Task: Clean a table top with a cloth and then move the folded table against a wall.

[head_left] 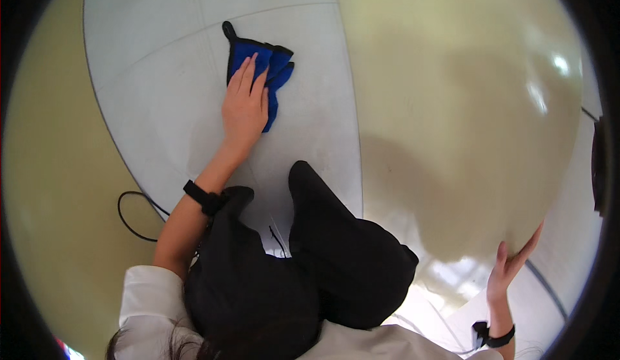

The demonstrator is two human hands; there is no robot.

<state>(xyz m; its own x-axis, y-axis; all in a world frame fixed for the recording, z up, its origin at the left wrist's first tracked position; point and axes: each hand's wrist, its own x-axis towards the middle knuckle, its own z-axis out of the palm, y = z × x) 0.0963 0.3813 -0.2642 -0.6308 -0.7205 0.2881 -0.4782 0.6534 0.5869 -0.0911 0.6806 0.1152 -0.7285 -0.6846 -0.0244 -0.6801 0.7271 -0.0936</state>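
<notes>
My left hand lies flat on a blue cloth with black edging and a black hanging loop. Its fingers are stretched forward over the fabric, and the palm hides part of it. Under the cloth is a pale grey panel-like surface with thin seam lines. Far off to the right, my right hand has its thumb apart from the extended fingers. It rests at the lower right edge of a glossy cream surface, and nothing shows in its grasp.
My bent legs in black trousers fill the lower middle, between my arms. A thin black cable loops beside the left forearm. Another cream surface borders the grey one on the left. A dark object stands at the far right.
</notes>
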